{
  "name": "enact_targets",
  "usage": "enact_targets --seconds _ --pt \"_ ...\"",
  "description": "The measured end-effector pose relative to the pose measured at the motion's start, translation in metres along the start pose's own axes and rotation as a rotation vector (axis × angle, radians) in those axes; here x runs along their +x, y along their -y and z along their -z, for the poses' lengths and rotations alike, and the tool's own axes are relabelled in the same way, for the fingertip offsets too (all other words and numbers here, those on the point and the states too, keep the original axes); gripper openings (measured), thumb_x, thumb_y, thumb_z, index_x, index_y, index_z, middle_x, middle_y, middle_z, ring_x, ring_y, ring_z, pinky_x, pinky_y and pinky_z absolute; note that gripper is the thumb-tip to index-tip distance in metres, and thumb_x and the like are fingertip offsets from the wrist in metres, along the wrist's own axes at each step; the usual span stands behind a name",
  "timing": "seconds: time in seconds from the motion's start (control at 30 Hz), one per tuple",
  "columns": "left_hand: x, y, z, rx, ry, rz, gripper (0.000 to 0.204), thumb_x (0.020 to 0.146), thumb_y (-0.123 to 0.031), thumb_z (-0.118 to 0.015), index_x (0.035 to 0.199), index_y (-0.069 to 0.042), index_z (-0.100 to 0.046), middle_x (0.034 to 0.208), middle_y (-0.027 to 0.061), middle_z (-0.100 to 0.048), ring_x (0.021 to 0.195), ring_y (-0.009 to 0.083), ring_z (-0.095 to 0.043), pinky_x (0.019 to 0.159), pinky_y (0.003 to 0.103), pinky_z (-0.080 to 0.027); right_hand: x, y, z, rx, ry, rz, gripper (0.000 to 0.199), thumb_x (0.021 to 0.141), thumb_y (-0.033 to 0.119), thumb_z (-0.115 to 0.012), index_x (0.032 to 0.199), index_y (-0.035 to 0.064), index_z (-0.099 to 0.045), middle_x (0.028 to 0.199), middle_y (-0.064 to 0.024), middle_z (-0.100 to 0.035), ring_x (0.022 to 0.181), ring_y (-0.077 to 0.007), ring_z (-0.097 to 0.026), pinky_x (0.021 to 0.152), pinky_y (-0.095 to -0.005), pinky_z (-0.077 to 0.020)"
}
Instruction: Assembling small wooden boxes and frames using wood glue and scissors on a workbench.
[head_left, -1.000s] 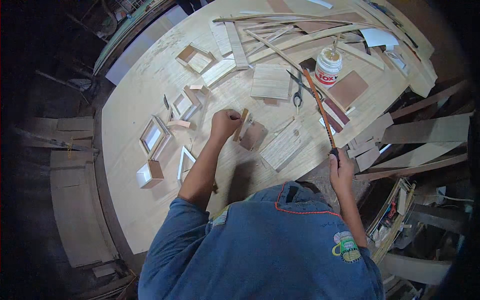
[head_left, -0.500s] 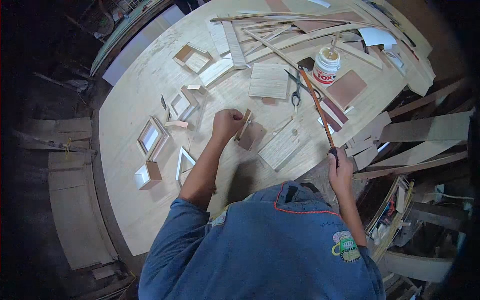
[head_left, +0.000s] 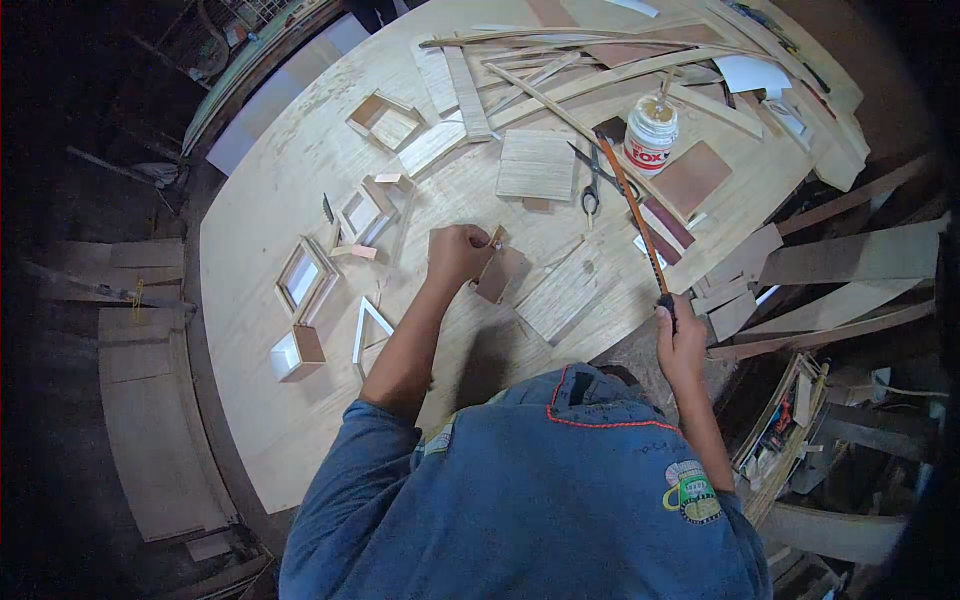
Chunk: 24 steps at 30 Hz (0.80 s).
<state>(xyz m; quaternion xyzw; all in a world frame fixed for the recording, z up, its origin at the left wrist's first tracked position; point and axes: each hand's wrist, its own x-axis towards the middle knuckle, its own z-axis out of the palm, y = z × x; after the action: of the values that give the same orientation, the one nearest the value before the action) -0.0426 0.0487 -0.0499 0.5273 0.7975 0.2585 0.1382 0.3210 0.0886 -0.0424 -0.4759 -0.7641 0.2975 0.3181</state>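
Since a second ago the left hand (head_left: 457,255) has barely shifted on the table (head_left: 260,420), still clamped around the small wood piece (head_left: 498,272), while the right hand (head_left: 682,340) still grips the saw (head_left: 636,215) by its dark handle at the table's near edge. The wood piece is a brownish, folded-looking bit of thin board — it sits just right of the left fingers, which are curled shut on its upper corner. The right fingers are wrapped tight around the handle; the thin blade runs up and away across the table toward the glue jar (head_left: 650,133).

Between wood piece and saw lies a pale slatted panel (head_left: 565,290). Above the wood piece rests a square board (head_left: 536,164), with scissors (head_left: 592,180) just to its right. Left of the wood piece stand several small open frames (head_left: 304,278) — one triangular (head_left: 368,326). Beyond the square board, long strips (head_left: 560,65) are heaped across the table's far side.
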Motion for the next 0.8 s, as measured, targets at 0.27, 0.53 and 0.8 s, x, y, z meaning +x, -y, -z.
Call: enact_targets --seconds 0.27,0.53,0.8 --pt "-0.003 -0.007 0.001 0.025 -0.033 0.033 0.017 0.071 -0.025 -0.070 0.076 -0.009 -0.071 0.069 0.0139 -0.065 0.062 0.0284 -0.065 0.057 0.035 -0.051 0.001 -0.006 -0.004 -0.057 -0.032 0.098 0.019 0.088 0.012 -0.053 0.102 0.0009 -0.055 0.082 -0.0221 -0.061 0.075 -0.0412 -0.059 0.064 -0.0462 -0.0453" --pt "-0.007 -0.032 0.034 -0.024 -0.116 0.043 0.015 0.074 -0.019 -0.069 0.081 -0.006 -0.071 0.066 0.0099 -0.066 0.055 0.0185 -0.063 0.055 0.030 -0.049 0.001 0.019 0.005 0.027 0.019 0.056 0.019 0.089 0.015 -0.052 0.102 0.0029 -0.056 0.078 -0.0226 -0.061 0.073 -0.0430 -0.060 0.061 -0.0475 -0.0456" --pt "-0.034 -0.097 -0.023 -0.418 0.185 -0.047 0.015 0.075 -0.014 -0.067 0.084 -0.002 -0.070 0.069 0.0060 -0.067 0.061 0.0091 -0.059 0.058 0.027 -0.048 -0.011 0.021 -0.014 0.040 0.100 0.112 0.023 0.089 0.017 -0.051 0.108 0.0037 -0.053 0.078 -0.0258 -0.060 0.073 -0.0443 -0.059 0.062 -0.0505 -0.0454"
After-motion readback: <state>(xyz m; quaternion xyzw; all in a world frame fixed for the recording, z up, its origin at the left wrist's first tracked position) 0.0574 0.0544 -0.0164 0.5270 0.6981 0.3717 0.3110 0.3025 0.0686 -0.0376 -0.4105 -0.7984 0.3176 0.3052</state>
